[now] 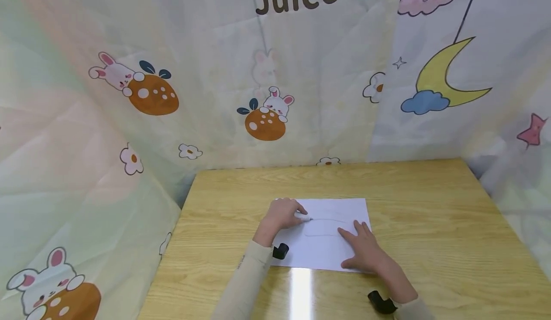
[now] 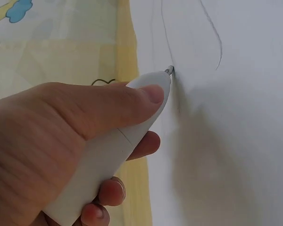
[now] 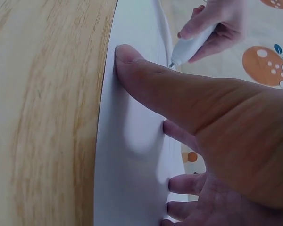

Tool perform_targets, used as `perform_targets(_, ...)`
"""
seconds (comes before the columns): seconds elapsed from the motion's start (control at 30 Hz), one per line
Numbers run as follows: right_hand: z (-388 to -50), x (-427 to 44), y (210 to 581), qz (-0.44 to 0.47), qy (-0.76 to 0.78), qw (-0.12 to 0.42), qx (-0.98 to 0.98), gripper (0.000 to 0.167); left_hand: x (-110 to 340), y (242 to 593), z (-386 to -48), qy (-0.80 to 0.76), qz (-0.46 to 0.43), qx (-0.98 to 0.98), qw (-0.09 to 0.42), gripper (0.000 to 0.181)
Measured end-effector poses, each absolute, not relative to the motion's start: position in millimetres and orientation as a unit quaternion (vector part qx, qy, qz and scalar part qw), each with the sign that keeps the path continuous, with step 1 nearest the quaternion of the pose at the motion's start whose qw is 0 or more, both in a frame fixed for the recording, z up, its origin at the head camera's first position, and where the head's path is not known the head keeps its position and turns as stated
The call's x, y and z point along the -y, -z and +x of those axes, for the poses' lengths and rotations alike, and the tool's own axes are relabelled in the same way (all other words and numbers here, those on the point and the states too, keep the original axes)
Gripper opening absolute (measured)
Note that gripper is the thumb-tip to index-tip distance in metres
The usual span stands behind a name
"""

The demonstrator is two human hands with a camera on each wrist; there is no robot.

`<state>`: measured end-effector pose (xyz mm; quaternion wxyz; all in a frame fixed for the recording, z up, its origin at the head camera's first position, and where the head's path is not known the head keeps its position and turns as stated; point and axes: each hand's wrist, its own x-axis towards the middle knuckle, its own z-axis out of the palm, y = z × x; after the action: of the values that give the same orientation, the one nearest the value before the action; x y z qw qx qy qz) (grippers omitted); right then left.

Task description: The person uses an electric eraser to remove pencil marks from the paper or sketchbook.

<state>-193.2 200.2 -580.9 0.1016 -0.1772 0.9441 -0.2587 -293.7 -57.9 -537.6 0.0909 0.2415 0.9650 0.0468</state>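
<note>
My left hand (image 1: 281, 216) holds a thick white pen-shaped tool, which looks like an electric eraser (image 2: 99, 162). The thumb lies along its upper side and the other fingers curl beneath. Its small metal-collared tip meets a thin grey line on the white sheet of paper (image 1: 325, 255). Another curved grey line (image 2: 220, 42) runs beside it. My right hand (image 1: 366, 250) rests spread on the sheet's right part. Its thumb lies by the near edge, with the other fingertips touching the paper farther in.
Under the sheet is a wooden table (image 1: 232, 205) with a bright light reflection near its front. A printed cloth curtain (image 1: 206, 61) with rabbits, flowers and a moon hangs behind and at the sides. Black pieces (image 1: 380, 303) sit at both wrists.
</note>
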Motion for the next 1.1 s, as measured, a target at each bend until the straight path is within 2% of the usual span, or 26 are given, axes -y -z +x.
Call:
perform_targets(0.27,-191,-200,581,-0.175,0.261,0.107,-0.943,0.086,56,536,-291,-0.032,0.245,-0.964,0.100,0.020)
perform_targets(0.43,-193,-201,579,-0.175,0.263,0.100,-0.944,0.085,52,533,-294,-0.018,0.251,-0.964,0.088,0.019)
perform_targets(0.67,-194,-199,581,-0.176,0.258,0.111,-0.943,0.086,54,537,-296,-0.025,0.250,-0.962,0.103,0.020)
perform_targets(1.1,-189,-200,582,-0.179,0.267,0.097,-0.942,0.085,57,546,-293,-0.034,0.256,-0.962,0.086,0.019)
